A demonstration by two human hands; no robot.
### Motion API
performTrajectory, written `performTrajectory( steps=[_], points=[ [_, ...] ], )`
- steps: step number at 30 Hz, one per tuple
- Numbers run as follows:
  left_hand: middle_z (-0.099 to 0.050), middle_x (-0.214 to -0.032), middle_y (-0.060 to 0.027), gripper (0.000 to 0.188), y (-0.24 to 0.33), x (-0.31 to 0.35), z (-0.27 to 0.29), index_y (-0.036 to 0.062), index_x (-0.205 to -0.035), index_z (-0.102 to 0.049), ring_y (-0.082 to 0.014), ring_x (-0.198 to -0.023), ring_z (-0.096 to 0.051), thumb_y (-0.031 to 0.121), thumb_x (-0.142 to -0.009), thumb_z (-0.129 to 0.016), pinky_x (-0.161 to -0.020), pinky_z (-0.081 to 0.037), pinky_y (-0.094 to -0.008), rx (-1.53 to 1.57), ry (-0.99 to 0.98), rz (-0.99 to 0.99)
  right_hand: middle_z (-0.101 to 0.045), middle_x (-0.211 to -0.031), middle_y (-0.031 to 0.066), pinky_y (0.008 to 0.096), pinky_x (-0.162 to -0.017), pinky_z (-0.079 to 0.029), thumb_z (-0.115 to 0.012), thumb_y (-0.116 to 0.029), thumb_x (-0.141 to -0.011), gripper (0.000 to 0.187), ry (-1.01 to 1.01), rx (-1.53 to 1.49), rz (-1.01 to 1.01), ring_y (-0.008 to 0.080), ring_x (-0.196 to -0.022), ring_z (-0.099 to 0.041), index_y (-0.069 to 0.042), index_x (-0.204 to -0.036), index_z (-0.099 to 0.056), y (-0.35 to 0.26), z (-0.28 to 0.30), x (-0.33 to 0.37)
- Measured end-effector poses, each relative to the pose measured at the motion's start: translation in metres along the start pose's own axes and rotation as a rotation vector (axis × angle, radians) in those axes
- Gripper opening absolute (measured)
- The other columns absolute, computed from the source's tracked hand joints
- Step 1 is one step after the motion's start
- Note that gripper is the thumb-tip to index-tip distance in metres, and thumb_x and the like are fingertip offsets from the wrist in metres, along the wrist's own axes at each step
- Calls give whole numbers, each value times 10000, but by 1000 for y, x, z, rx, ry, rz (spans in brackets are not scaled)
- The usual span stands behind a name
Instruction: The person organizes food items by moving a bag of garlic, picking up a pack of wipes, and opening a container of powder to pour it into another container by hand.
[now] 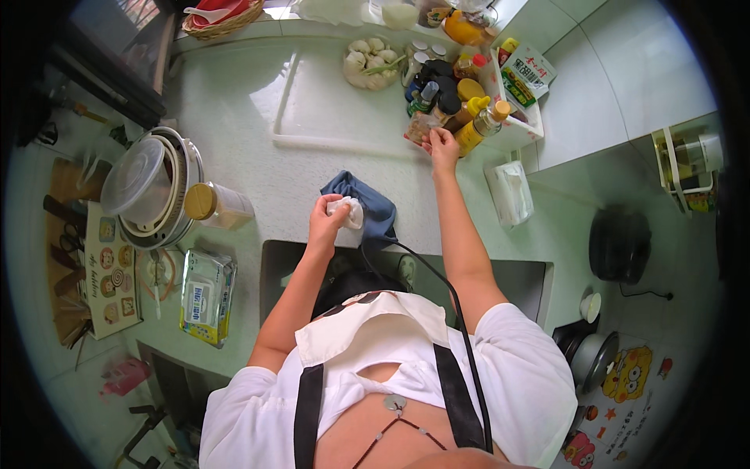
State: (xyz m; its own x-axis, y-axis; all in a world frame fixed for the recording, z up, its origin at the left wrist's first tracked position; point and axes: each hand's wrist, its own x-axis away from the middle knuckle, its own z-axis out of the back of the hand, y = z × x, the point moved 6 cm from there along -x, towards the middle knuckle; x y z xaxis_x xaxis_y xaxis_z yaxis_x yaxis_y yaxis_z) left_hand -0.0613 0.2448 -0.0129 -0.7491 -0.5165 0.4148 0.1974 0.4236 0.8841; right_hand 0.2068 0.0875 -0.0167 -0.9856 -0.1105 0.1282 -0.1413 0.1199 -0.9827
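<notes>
Reaching with my right hand (442,146), fingers pinching a small bottle (423,127) at the crowded condiment cluster's edge; left hand (326,216) clenches white cloth (349,211) beside the open white tray (312,117).

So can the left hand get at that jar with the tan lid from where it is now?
Probably yes. The jar with the tan lid lies on the counter just to the left of the left hand, with bare counter between them. But that hand is closed on a white wad, so it would need freeing first.
</notes>
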Motion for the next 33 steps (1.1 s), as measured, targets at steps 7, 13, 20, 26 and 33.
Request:
performTrajectory(
  steps=[7, 13, 20, 26, 33],
  points=[
    [-555, -873, -26, 294, -3, -1, 12, 93, -1007, -496, -97, -733, -521, 160, -751, -623, -582, -409, -224, 39, 59, -20, -578, -806, 15, 225, -586, -481, -527, -150, -856, 121, -199, 54, -87, 97, -686, -563, -42, -890, -569, 9, -68, -36],
    [-551, -848, -12, 282, 3, 9, 28, 85, -1000, -498, -75, -695, -502, 158, -754, -617, -552, -387, -206, 9, 150, -25, -584, -809, 5, 229, -585, -467, -522, -180, -861, 134, -300, 92, -50, 89, -693, -550, -58, -895, -568, 14, -110, -76],
    [-560, -873, -35, 296, -3, 14, 31, 64, -1012, -491, -95, -747, -525, 142, -756, -619, -630, -428, -226, 59, 198, 27, -571, -917, 44, 247, -600, -484, -523, -115, -849, 238, -262, 165, -63, 131, -775, -575, -23, -1068, -509, 36, -114, -99],
    [-565, -890, -35, 305, -6, 7, 25, 75, -1029, -482, -93, -750, -537, 155, -767, -618, -616, -440, -222, 77, 175, 30, -493, -1107, 106, 261, -629, -502, -532, -67, -832, 442, -235, 201, -66, 171, -843, -580, 1, -1235, -362, 50, -105, -101],
    [-561, -905, -41, 299, -2, -2, 19, 75, -1028, -477, -104, -766, -543, 152, -773, -613, -631, -446, -226, 66, 150, 6, -383, -1278, 160, 278, -749, -480, -499, -83, -852, 502, -364, 47, -112, 196, -1017, -524, 14, -1294, -282, 43, -109, -87]
  ],
)
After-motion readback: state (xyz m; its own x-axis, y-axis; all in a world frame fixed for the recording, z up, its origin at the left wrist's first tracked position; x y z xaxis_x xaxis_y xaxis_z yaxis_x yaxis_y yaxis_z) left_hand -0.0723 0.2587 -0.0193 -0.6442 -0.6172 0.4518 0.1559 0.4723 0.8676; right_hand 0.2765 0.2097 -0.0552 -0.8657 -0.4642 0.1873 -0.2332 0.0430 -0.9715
